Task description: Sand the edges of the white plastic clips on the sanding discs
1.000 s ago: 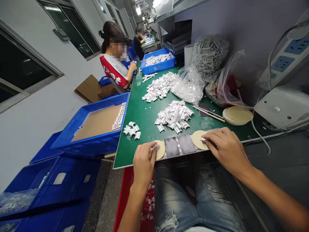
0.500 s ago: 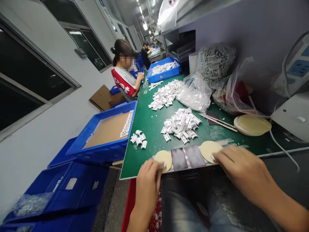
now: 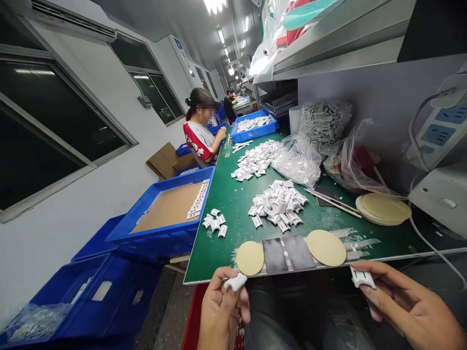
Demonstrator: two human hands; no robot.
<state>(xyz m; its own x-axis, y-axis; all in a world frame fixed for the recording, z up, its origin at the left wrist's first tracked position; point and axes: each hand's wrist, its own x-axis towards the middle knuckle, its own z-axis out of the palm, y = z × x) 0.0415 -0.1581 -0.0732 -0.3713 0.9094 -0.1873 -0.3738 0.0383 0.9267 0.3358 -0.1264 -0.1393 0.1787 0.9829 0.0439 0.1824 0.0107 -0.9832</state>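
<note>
Left hand: grip closed on left part, white, at the bench front edge below the left disc. Right hand: thumb and fingers pinching right part, also white, near the right disc. Two dark pads between discs. Beyond: near pile of white parts, small cluster left of it, far pile, then blue bin.

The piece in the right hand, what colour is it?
The piece is white, clearest in the head view.
</note>
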